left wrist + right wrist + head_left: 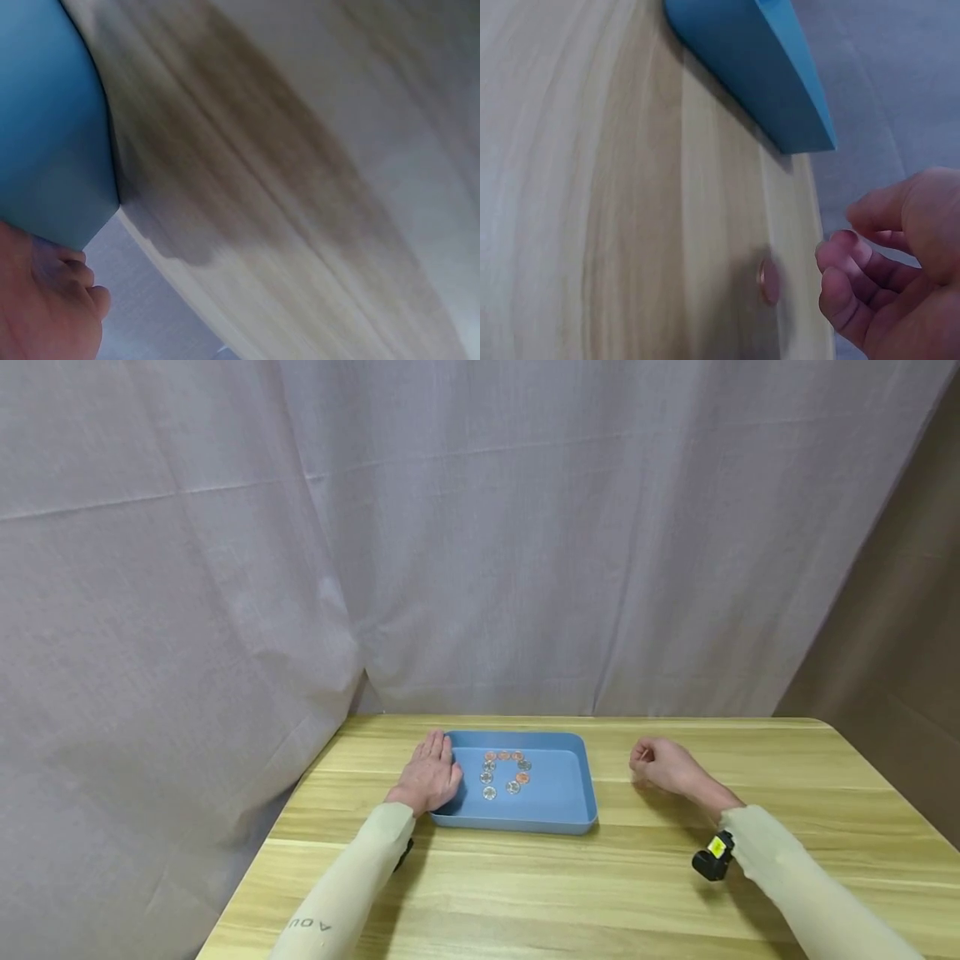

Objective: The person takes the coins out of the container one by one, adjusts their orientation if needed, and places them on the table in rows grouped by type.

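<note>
Fingers (pixel 847 259) of right hand (pixel 889 270) curl near small copper coin (pixel 768 281).

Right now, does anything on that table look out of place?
One copper coin lies on the bare table near the right hand, outside the blue tray, where the other coins sit together. Nothing looks spilled or damaged.

Matt blue plastic tray (pixel 558 810); wood-grain table (pixel 525 893); cloth curtain (pixel 450 527); shiny metal coins (pixel 512 787).
</note>
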{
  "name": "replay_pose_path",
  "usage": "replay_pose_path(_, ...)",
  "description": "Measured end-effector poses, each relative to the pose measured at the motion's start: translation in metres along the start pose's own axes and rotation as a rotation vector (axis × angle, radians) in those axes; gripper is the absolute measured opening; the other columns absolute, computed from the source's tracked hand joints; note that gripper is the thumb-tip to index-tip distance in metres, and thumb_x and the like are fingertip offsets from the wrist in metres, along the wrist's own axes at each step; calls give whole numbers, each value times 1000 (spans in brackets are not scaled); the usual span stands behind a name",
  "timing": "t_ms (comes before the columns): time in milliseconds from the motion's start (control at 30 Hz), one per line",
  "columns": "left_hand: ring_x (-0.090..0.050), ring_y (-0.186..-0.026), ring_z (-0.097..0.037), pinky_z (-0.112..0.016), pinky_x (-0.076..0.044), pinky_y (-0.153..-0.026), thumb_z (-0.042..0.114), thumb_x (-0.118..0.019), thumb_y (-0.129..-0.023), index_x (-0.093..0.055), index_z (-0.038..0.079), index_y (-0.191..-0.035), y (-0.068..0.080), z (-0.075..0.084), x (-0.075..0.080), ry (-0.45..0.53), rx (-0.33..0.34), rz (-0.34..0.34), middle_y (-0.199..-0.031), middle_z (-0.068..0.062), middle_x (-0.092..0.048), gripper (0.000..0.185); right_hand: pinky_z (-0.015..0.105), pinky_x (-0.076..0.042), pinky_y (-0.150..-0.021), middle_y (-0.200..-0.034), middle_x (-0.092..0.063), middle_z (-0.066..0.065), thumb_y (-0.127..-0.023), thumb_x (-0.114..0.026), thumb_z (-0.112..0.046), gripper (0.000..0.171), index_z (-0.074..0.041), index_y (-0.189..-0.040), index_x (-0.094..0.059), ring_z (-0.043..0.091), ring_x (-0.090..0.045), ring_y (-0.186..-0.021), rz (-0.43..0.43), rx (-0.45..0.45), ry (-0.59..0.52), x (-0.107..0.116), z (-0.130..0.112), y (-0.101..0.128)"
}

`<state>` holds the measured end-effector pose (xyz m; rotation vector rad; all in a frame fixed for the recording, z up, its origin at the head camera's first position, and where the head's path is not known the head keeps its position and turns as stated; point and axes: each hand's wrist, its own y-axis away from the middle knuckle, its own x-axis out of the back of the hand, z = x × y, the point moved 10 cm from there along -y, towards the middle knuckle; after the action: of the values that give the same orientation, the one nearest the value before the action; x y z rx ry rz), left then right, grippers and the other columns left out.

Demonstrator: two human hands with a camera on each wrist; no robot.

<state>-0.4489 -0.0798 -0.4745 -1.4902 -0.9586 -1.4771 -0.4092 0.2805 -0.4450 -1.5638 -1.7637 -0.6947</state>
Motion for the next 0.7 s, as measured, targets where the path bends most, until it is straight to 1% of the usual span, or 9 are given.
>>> replay_pose_path(100,-13,-153,-33,-43,-17,-125,34,-23,-104,-20,-3,-155,0,0,0,3,-4,-2,-164,-20,-14,63,27,-47,-57,-82,-64,11,-94,-57,-12,11,-2,-91,-61,16,-59,-64,-10,31,-10,-1,-9,-3)
replay_pose_path(233,-13,-153,-33,-43,-17,-125,34,-22,-104,-20,-3,-154,0,0,0,8,-6,-9,-164,-20,-12,63,27,-46,-47,-80,-61,16,-97,-55,-13,17,3,-97,-60,16,-57,-56,-64,35,-92,-10,-21,-7)
replay_pose_path(367,-12,-153,-34,-43,-16,-125,35,-21,-104,-19,-4,-154,1,0,0,11,-13,-22,-164,-20,-11,63,28,-44,-41,-81,-61,16,-97,-55,-13,17,2,-97,-60,19,-56,-57,-73,50,-116,-16,-36,-11)
replay_pose_path(433,-11,-153,-34,-43,-16,-125,35,-21,-104,-19,-4,-154,1,1,1,14,-16,-25,-164,-21,-10,63,27,-45,-43,-81,-62,14,-97,-55,-13,16,2,-96,-60,20,-58,-60,-63,69,-109,-18,-44,-13)
replay_pose_path(533,-11,-153,-33,-43,-16,-125,35,-21,-104,-19,-4,-154,1,1,1,15,-14,-26,-164,-20,-10,63,26,-48,-49,-81,-61,10,-96,-55,-12,14,2,-95,-61,20,-60,-66,-50,84,-108,-22,-54,-16)
replay_pose_path(633,-11,-153,-33,-43,-15,-125,34,-21,-104,-18,-3,-155,1,0,0,11,-7,-27,-164,-20,-10,63,27,-52,-57,-80,-60,6,-96,-54,-11,14,2,-97,-61,16,-58,-67,-56,83,-113,-28,-62,-19)
replay_pose_path(700,-11,-153,-33,-42,-15,-125,34,-21,-104,-18,-3,-155,1,0,0,9,-4,-26,-164,-19,-10,63,27,-51,-56,-79,-58,5,-96,-55,-11,14,1,-98,-62,15,-56,-66,-60,68,-118,-32,-66,-22)
